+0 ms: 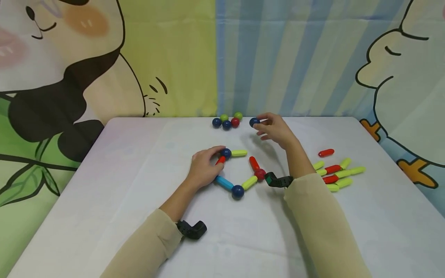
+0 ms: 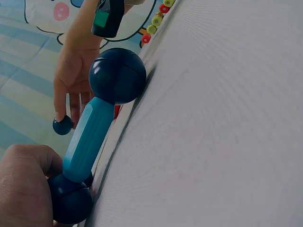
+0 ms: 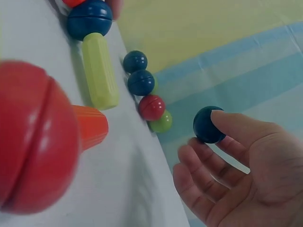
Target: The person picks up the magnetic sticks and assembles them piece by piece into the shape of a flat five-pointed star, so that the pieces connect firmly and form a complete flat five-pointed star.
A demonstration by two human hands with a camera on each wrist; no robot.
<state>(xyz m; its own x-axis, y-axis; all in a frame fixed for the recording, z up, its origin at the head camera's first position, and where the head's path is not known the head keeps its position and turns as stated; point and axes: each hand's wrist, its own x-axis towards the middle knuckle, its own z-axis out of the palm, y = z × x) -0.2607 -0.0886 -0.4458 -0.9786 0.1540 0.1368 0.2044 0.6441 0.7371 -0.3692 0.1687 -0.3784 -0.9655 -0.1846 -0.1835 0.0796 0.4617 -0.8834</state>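
ball (image 1: pixel 254 122) in right hand (image 1: pixel 276 131): one

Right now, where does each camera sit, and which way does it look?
Head: worn on the head, looking forward and down at the white table; both hands and sleeves show, the left hand on the ball-and-stick shape.
Left wrist: worn there, looking along the light-blue stick; part of the left hand shows low down, the right hand beyond.
Right wrist: worn there, looking past a big-looking red ball; the right hand shows.
Both wrist views share the dark blue ball in the right hand.
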